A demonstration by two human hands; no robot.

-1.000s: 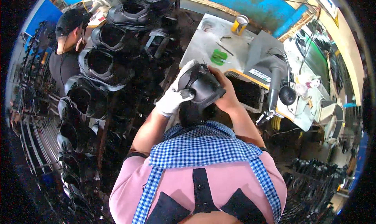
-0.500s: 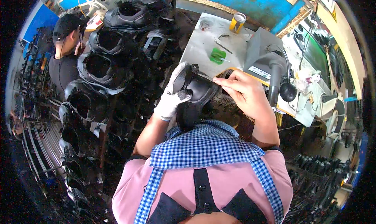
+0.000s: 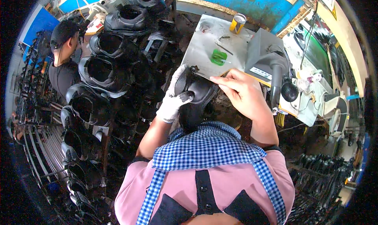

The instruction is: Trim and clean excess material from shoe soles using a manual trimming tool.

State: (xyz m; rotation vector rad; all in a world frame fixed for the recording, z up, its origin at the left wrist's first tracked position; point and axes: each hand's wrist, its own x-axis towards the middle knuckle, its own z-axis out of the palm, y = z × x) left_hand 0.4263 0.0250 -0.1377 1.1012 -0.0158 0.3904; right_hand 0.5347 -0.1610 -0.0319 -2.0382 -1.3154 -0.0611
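Note:
My left hand point(image 3: 170, 103), in a white glove with dark fingertips, grips a black shoe point(image 3: 201, 92) from its left side, thumb pressed on it. The shoe is held just ahead of the checked blue apron. My bare right hand point(image 3: 248, 93) pinches a thin, pale, rod-like tool point(image 3: 202, 74) between thumb and forefinger. That tool reaches leftward across the upper part of the shoe, its tip near my gloved fingers. Whether the tip touches the shoe or sits inside it, I cannot tell.
A white-topped table point(image 3: 197, 40) ahead carries a yellow can point(image 3: 238, 23), a green object point(image 3: 219, 57) and a grey machine point(image 3: 262, 48). Racks of black shoes point(image 3: 96, 71) stand on the left, with a co-worker point(image 3: 63, 56) beyond. More dark items point(image 3: 319, 174) hang at the lower right.
My right hand has shifted slightly left with the thin tool. My left hand keeps its hold on the shoe, which has barely moved. The co-worker's head has turned a little.

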